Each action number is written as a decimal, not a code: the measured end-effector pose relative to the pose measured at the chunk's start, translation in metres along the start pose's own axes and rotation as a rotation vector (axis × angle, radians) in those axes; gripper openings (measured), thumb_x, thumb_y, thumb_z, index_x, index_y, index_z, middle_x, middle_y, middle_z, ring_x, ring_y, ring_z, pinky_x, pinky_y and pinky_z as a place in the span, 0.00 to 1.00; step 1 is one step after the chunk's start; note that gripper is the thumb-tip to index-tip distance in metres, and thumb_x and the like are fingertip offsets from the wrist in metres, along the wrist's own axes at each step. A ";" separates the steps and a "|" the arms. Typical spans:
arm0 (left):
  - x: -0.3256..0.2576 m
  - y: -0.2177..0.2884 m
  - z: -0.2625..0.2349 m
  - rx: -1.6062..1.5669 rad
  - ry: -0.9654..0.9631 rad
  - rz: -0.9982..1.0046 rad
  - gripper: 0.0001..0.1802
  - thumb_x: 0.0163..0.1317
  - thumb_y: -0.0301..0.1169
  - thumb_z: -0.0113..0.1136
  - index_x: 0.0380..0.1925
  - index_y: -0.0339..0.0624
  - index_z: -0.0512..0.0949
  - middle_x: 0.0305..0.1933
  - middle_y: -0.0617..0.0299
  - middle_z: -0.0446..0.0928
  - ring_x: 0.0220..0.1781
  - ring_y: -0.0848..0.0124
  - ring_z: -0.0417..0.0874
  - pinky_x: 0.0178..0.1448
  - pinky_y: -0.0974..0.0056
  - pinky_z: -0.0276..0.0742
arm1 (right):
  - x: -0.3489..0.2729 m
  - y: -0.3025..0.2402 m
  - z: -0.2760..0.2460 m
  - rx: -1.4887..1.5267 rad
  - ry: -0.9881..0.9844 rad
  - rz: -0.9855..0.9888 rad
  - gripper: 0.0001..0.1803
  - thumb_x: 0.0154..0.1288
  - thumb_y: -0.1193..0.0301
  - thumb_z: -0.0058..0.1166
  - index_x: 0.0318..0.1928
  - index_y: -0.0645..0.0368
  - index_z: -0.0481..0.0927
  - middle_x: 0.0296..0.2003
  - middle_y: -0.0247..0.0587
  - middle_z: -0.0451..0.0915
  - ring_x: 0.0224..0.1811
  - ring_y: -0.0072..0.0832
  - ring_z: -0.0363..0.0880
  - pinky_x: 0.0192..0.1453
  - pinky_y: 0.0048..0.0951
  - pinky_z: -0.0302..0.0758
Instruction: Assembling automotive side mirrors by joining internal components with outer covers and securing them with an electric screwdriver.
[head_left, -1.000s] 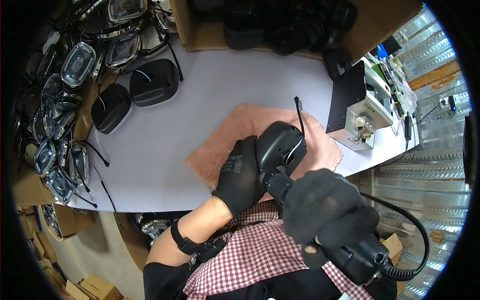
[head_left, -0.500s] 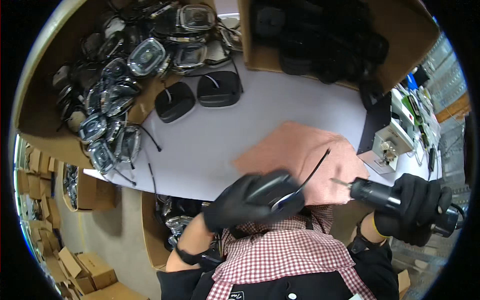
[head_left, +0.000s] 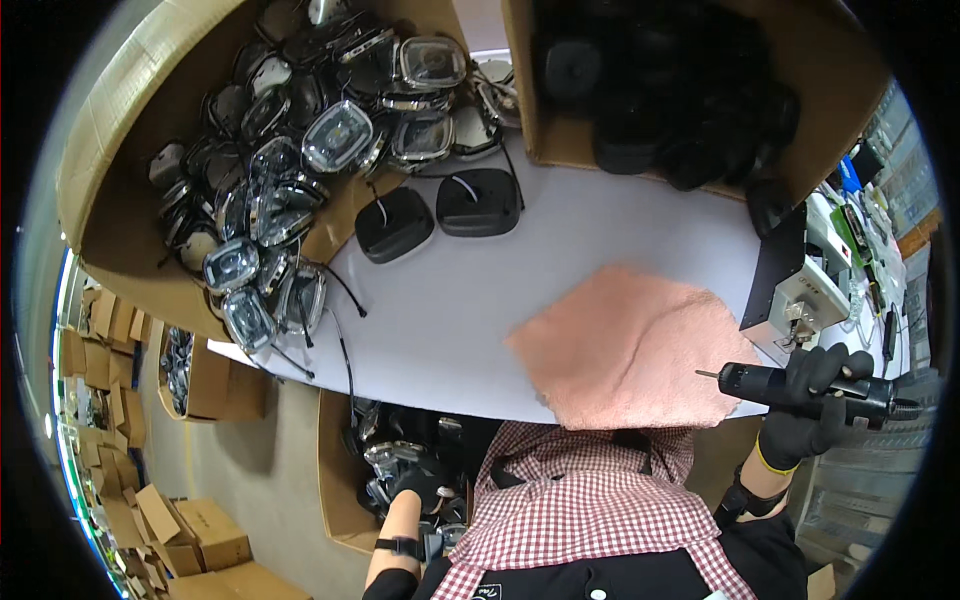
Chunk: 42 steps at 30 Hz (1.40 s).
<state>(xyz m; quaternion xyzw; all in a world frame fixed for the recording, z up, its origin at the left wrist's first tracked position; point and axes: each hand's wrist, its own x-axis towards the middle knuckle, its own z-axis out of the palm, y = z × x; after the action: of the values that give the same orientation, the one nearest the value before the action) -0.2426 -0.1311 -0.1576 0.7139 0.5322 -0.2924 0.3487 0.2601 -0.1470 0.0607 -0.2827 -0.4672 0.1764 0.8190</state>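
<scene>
A person in a red-and-white checked apron (head_left: 590,500) sits or stands at the near edge of the table (head_left: 450,330). The left forearm reaches down into a cardboard box (head_left: 342,480) below the table's edge, where the gloved left hand (head_left: 425,484) is among clear-fronted lamps (head_left: 392,458); whether its fingers are spread or gripping something cannot be told. Well apart from it, the gloved right hand (head_left: 805,422) is wrapped around a black electric screwdriver (head_left: 752,382), held roughly level at the table's near right, its thin bit pointing left over the pink cloth (head_left: 630,350). The cloth lies spread on the table, reaching the near edge. A metal machine (head_left: 775,280) with a black side stands just beyond the cloth's right side. Farther back, two black covers (head_left: 480,203) with short pale wires rest side by side. Behind them, on the left, a large carton (head_left: 150,285) holds many more lamps; on the far right, another carton (head_left: 518,80) holds dark parts, dimly seen.
</scene>
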 end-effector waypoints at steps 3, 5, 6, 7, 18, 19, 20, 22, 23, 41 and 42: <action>-0.047 0.060 -0.105 -0.197 -0.001 0.259 0.20 0.62 0.34 0.59 0.56 0.51 0.76 0.56 0.49 0.77 0.57 0.54 0.79 0.58 0.58 0.77 | 0.004 0.000 -0.003 0.010 0.049 0.014 0.18 0.58 0.70 0.59 0.47 0.56 0.68 0.27 0.38 0.72 0.20 0.20 0.66 0.26 0.22 0.67; -0.070 0.102 -0.190 -0.384 0.178 0.572 0.16 0.61 0.31 0.62 0.50 0.47 0.79 0.47 0.52 0.81 0.46 0.58 0.83 0.50 0.60 0.80 | 0.001 0.001 -0.001 -0.008 0.072 -0.004 0.18 0.59 0.70 0.59 0.47 0.57 0.68 0.27 0.38 0.72 0.20 0.21 0.66 0.26 0.22 0.67; -0.066 0.117 -0.222 -0.330 0.456 0.606 0.12 0.61 0.31 0.61 0.45 0.46 0.80 0.39 0.55 0.82 0.37 0.60 0.84 0.42 0.60 0.80 | 0.000 0.000 0.000 -0.021 0.102 -0.009 0.18 0.59 0.70 0.59 0.47 0.57 0.68 0.27 0.38 0.73 0.20 0.21 0.67 0.25 0.21 0.67; -0.052 0.126 -0.259 -0.039 0.838 0.699 0.13 0.61 0.34 0.63 0.43 0.41 0.80 0.39 0.53 0.82 0.38 0.59 0.84 0.41 0.58 0.80 | -0.001 0.000 -0.001 -0.025 0.118 -0.026 0.18 0.59 0.70 0.59 0.47 0.57 0.68 0.27 0.38 0.73 0.20 0.21 0.67 0.25 0.21 0.67; 0.053 0.177 -0.428 0.097 0.701 0.560 0.25 0.54 0.42 0.65 0.47 0.38 0.77 0.42 0.52 0.82 0.42 0.57 0.83 0.49 0.59 0.78 | -0.002 -0.061 -0.052 -0.169 0.168 -0.145 0.16 0.62 0.70 0.58 0.47 0.56 0.67 0.28 0.36 0.68 0.22 0.19 0.62 0.25 0.21 0.63; 0.057 0.182 -0.429 0.061 0.685 0.563 0.25 0.54 0.42 0.66 0.47 0.38 0.77 0.42 0.52 0.82 0.42 0.58 0.83 0.49 0.59 0.78 | -0.003 -0.066 -0.057 -0.203 0.186 -0.152 0.16 0.62 0.70 0.58 0.47 0.56 0.67 0.28 0.36 0.68 0.22 0.19 0.62 0.25 0.21 0.63; 0.059 0.182 -0.430 0.025 0.665 0.566 0.25 0.53 0.42 0.66 0.47 0.37 0.77 0.42 0.53 0.82 0.42 0.58 0.83 0.48 0.59 0.78 | -0.005 -0.068 -0.062 -0.156 0.208 -0.151 0.16 0.62 0.71 0.57 0.48 0.56 0.68 0.28 0.36 0.68 0.23 0.19 0.63 0.27 0.22 0.63; 0.063 0.181 -0.429 -0.056 0.598 0.591 0.25 0.52 0.41 0.66 0.47 0.37 0.77 0.42 0.53 0.82 0.41 0.59 0.83 0.48 0.60 0.78 | -0.006 -0.070 -0.070 -0.072 0.295 -0.207 0.18 0.61 0.75 0.54 0.52 0.56 0.69 0.31 0.36 0.71 0.27 0.22 0.66 0.31 0.25 0.67; 0.063 0.181 -0.429 -0.095 0.556 0.604 0.25 0.52 0.41 0.67 0.47 0.37 0.77 0.42 0.54 0.83 0.41 0.60 0.83 0.47 0.60 0.78 | -0.002 -0.073 -0.077 -0.074 0.270 -0.200 0.20 0.61 0.75 0.55 0.53 0.56 0.69 0.33 0.38 0.73 0.30 0.23 0.69 0.33 0.27 0.68; 0.022 0.328 -0.267 -0.357 0.208 0.722 0.33 0.49 0.47 0.70 0.46 0.30 0.76 0.41 0.49 0.83 0.41 0.65 0.85 0.46 0.61 0.80 | 0.074 -0.039 -0.083 -0.305 -0.161 0.025 0.17 0.50 0.90 0.55 0.41 0.63 0.72 0.32 0.43 0.81 0.33 0.26 0.83 0.38 0.29 0.84; 0.025 0.330 -0.263 -0.268 0.259 0.676 0.34 0.50 0.50 0.69 0.46 0.30 0.76 0.40 0.47 0.83 0.41 0.63 0.85 0.46 0.61 0.80 | 0.076 -0.037 -0.081 -0.282 -0.167 0.076 0.17 0.50 0.89 0.56 0.42 0.63 0.73 0.32 0.43 0.81 0.33 0.26 0.83 0.37 0.29 0.84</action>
<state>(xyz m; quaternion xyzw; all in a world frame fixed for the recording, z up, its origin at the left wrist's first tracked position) 0.0942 0.0329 0.0383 0.8283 0.3398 0.0036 0.4455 0.3695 -0.1577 0.1021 -0.3964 -0.5429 0.1629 0.7222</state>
